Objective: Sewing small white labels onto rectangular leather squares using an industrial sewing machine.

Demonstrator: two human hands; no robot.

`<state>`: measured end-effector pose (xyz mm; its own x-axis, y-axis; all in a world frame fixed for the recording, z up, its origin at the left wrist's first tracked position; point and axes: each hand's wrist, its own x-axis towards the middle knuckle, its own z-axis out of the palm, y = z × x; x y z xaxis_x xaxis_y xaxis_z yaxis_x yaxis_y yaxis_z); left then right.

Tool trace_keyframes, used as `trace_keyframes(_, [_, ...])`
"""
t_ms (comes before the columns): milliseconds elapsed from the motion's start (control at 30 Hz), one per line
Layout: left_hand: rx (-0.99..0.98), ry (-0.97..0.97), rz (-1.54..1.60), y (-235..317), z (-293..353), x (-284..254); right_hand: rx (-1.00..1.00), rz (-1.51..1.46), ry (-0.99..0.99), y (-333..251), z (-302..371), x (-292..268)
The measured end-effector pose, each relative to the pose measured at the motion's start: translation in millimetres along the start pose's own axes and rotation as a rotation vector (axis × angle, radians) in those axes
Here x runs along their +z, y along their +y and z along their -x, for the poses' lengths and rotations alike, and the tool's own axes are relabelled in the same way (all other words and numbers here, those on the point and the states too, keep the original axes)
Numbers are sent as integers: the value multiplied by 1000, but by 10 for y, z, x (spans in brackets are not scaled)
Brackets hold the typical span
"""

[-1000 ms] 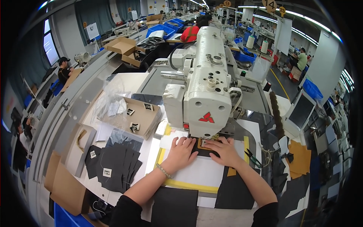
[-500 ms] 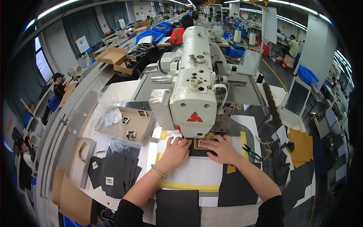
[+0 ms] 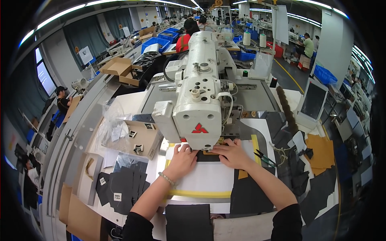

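Note:
A dark fabric piece (image 3: 207,158) lies under the head of a white industrial sewing machine (image 3: 198,114). My left hand (image 3: 183,159) rests palm down at its left edge, fingers spread and bent, with the fingertips near the machine head. On the right, my right hand (image 3: 234,154) lies over the piece, fingers stretched leftward beside a small brown template (image 3: 210,152). The machine head hides most of that template and some fingertips. Beneath both hands is a white plate (image 3: 201,176) edged with yellow tape.
Green-handled snips (image 3: 265,159) lie right of the plate. Dark fabric pieces (image 3: 124,184) are stacked at left, below an open box of labels (image 3: 140,138). More dark pieces (image 3: 251,197) and brown sheets (image 3: 320,154) lie at right. A screen (image 3: 314,100) stands at far right.
The view has shifted slightly, so the machine sits further left in the picture. My right fingers have drawn in closer under the machine head, and less of the brown template shows.

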<state>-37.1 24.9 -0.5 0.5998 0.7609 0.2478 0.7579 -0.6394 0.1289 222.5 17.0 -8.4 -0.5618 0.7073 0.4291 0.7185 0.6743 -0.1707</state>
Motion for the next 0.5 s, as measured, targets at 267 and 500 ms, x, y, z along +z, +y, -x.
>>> trace_keyframes(267, [36, 2, -42, -41, -55, 5, -7, -25, 31, 42, -27, 4])
trace_keyframes(500, [22, 34, -18, -30, -36, 64, -9, 4, 157, 37, 29, -36])
